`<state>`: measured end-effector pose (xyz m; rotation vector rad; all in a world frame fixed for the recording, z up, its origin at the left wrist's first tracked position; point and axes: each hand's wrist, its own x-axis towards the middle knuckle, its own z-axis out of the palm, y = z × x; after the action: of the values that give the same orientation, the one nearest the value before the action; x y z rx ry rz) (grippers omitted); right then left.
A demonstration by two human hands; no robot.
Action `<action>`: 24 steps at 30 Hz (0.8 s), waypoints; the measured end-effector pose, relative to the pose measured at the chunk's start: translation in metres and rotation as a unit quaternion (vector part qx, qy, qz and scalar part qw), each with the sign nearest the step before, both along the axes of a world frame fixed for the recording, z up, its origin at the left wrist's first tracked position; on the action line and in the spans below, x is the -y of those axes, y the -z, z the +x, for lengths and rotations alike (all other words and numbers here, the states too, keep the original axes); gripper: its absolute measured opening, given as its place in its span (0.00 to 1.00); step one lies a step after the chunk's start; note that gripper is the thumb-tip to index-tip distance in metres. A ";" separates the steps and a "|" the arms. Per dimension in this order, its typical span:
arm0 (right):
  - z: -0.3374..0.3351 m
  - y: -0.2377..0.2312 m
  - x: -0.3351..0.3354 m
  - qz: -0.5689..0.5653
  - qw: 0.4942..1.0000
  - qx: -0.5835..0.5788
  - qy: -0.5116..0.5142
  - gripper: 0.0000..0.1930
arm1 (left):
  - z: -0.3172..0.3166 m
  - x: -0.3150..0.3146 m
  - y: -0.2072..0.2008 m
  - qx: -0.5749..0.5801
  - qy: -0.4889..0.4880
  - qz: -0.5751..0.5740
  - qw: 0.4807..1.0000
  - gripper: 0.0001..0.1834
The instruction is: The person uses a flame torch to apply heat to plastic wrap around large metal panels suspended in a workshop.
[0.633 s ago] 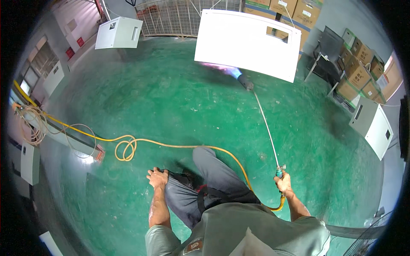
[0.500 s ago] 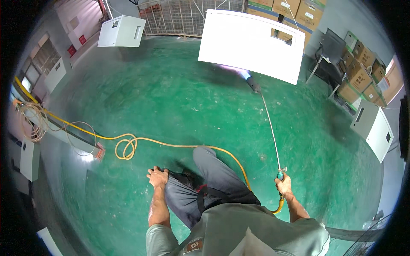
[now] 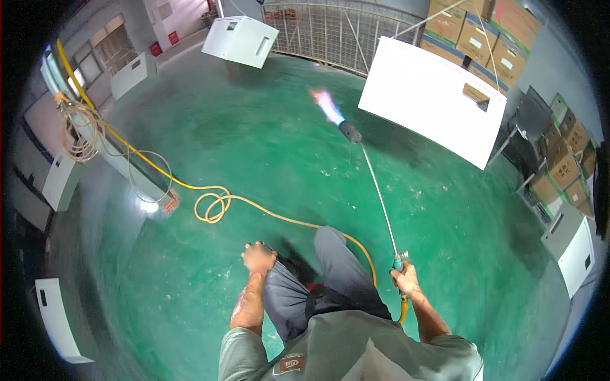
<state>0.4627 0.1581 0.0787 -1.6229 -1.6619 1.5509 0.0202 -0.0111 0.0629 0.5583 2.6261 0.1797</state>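
Note:
My right hand (image 3: 405, 277) is closed round the green handle of a long gas torch (image 3: 378, 190). The thin metal pipe reaches away from me to a dark burner head (image 3: 350, 131). From it a blue and pink flame (image 3: 328, 106) points far left, just off the left edge of a hanging white sheet-metal panel (image 3: 432, 98) with a rectangular cutout. My left hand (image 3: 258, 258) rests on my bent left knee, fingers apart and holding nothing; it looks partly blurred. A yellow hose (image 3: 273, 213) runs across the green floor, loops once, and meets the torch handle.
More white metal panels hang around me: a boxy one (image 3: 240, 41) at the far left, another (image 3: 569, 247) at the right, one (image 3: 57, 320) at lower left. A coiled hose (image 3: 81, 133) hangs on a post. Stacked cartons (image 3: 476, 38) and a black chair (image 3: 530, 120) stand behind.
The torch has swung left, and its flame has gone from under the white panel's lower edge to open air beside it. The view has shifted; my left hand stays on the knee.

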 end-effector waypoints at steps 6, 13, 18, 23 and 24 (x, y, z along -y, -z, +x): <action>-0.090 -0.008 -0.085 0.018 0.995 -0.004 -0.099 0.10 | 0.016 0.002 -0.009 -0.012 -0.027 0.021 0.999 0.40; -0.205 -0.050 -0.161 0.039 0.989 -0.072 -0.121 0.10 | 0.003 0.001 -0.005 0.004 -0.045 -0.016 0.999 0.37; -0.270 -0.080 -0.204 0.080 0.984 -0.088 -0.131 0.10 | 0.002 -0.005 -0.005 -0.004 -0.034 -0.045 0.998 0.36; -0.322 -0.114 -0.238 0.121 0.979 -0.066 -0.148 0.09 | 0.002 -0.012 -0.009 0.014 -0.032 -0.058 0.998 0.36; -0.334 -0.123 -0.242 0.130 0.978 -0.062 -0.153 0.09 | -0.001 -0.011 -0.009 0.014 -0.033 -0.058 0.998 0.36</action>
<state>0.1284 0.4001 0.2012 -1.1583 -2.0191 1.4568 0.0194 0.0003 0.0723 0.4269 2.6103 0.0538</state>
